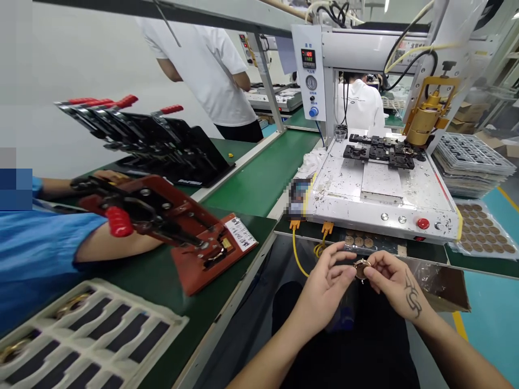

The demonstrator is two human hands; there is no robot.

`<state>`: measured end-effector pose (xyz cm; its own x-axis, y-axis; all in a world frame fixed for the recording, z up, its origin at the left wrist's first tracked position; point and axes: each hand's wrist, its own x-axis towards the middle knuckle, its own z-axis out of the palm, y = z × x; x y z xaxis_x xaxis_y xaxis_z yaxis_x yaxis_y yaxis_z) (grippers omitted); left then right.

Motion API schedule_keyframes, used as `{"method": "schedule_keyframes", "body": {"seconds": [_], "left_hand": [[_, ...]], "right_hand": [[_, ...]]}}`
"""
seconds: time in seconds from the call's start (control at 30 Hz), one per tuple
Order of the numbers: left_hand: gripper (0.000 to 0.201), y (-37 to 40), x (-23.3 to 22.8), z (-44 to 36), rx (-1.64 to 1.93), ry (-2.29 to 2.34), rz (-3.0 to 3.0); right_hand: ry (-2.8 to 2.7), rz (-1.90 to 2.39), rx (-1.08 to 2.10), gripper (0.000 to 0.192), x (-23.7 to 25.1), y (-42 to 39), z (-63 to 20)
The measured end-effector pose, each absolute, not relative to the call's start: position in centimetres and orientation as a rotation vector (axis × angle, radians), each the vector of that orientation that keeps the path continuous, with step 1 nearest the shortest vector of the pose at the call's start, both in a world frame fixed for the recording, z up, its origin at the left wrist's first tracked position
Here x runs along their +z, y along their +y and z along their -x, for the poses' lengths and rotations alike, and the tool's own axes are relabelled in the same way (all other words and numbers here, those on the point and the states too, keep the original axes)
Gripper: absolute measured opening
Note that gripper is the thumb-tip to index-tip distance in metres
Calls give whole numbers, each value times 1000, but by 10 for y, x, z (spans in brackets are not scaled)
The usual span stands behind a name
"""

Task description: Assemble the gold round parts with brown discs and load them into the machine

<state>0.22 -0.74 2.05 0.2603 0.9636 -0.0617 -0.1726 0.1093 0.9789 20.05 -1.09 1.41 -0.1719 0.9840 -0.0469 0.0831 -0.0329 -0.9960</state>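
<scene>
One small round brass-rimmed disc [361,267]

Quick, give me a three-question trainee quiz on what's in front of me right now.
1. True or false: both hands grip the small round part.
2. What lies nearest the co-worker's arm? A) red clamp jig B) dispensing machine C) tray of discs
3. What colour is the machine's large round button?

Key:
1. True: left hand and right hand pinch it between their fingertips.
2. A
3. Red
</scene>
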Motion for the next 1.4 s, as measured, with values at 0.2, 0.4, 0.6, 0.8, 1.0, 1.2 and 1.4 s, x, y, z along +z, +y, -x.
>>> {"method": "schedule_keyframes", "body": {"seconds": [0.2,0.4,0.6,0.8,1.0,1.2,1.4], "left_hand": [[24,-15,16,-4,1012,1038,-1189],[28,-16,26,5,1013,1020,-1135],[24,-14,32,13,1025,1012,-1157],[18,-21,39,29,1070,1113,-1318],[16,-1,108,127,1603,1581,-1841],[39,36,140,218,1366,1644,-2650],[42,60,184,231,1648,1653,-2397]], "right_hand": [[-1196,1128,1426,40,3,-9,-183],[-1397,1171,1325,34,9,-10,-183],[-1980,1006,944,42,24,-3,-189],[-2258,808,639,49,22,11,-181],[-2178,779,563,44,20,46,-165],[-2026,704,797,38,33,63,-133],[-2010,633,994,32,50,80,-87]]}}
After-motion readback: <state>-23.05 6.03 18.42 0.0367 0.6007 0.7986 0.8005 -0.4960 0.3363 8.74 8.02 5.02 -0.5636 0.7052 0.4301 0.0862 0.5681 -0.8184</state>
